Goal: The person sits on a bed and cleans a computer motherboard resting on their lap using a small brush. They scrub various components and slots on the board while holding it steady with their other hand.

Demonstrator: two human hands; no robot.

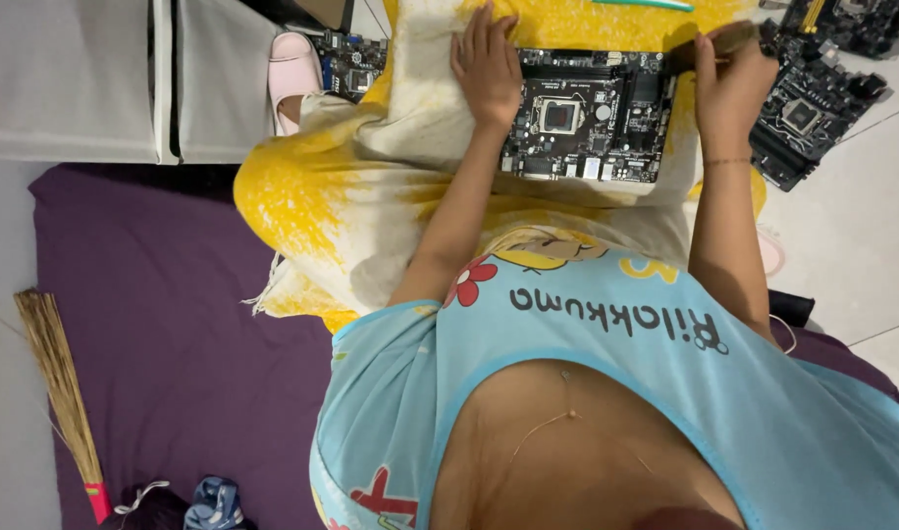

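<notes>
Near: purple mat [175,294] on the floor, straw broom [62,383] at its edge.

Motherboard [587,116] lies flat on a yellow-white cloth [371,186] over the lap. Judged light, rigid, fragile; best held by bare edges, off the socket.

Left hand [487,64] rests flat on the board's edge, fingers together.

Right hand [729,83] has fingers clamped on a brush [714,44].

Far: second board [813,108] on floor tiles.

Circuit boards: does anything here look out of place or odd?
Yes. One board rests on a yellow cloth over the person's lap, not a bench. The left hand steadies it, the right hand holds a brush. More boards lie on the bare floor.
</notes>
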